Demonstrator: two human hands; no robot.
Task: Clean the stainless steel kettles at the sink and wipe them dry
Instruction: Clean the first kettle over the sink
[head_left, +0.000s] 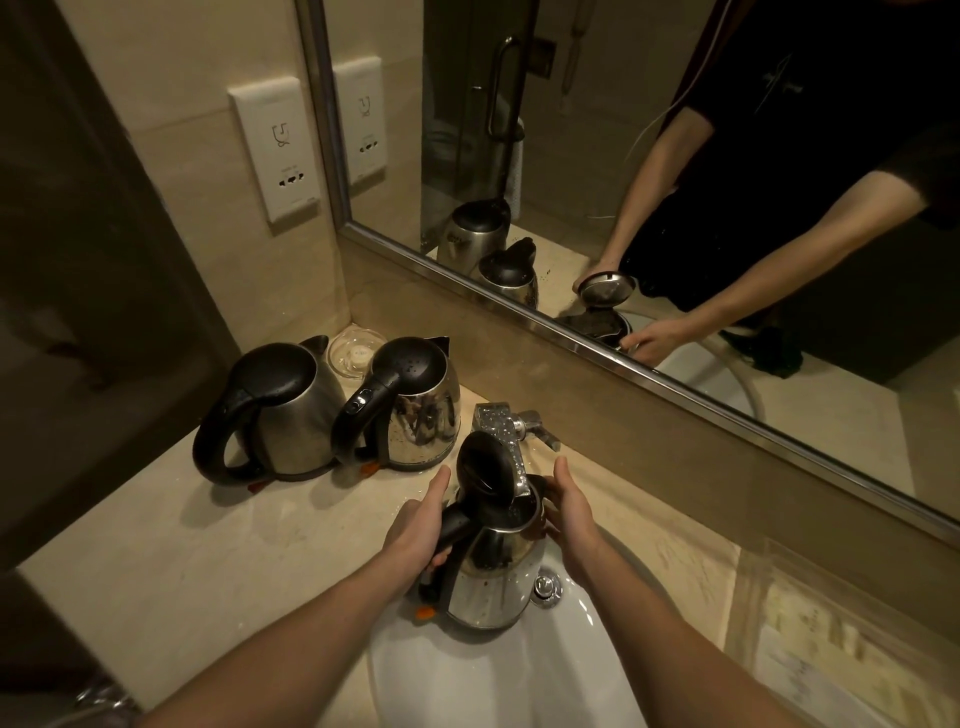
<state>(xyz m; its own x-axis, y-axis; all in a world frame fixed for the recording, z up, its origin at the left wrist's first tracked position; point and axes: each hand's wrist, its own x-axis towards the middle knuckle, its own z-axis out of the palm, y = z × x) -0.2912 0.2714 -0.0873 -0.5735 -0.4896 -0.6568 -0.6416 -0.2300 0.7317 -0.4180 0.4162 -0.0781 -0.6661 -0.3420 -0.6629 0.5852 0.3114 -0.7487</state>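
Left grip (415, 525) is curling round the black handle of the open-lidded kettle (493, 582), right grip (569, 512) is clasping its rim, holding it over the sink (519, 675) beneath the tap (501, 421); second kettle (291, 410) and third kettle (421, 410) are standing on the desk (156, 545)

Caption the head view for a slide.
Open-lidded steel kettle held under the faucet by left hand and right hand; two closed kettles stand on the counter.

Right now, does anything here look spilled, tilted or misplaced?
Nothing stands out. The left hand and right hand hold the open kettle over the sink; the left counter kettle and right counter kettle stand upright, lids shut.
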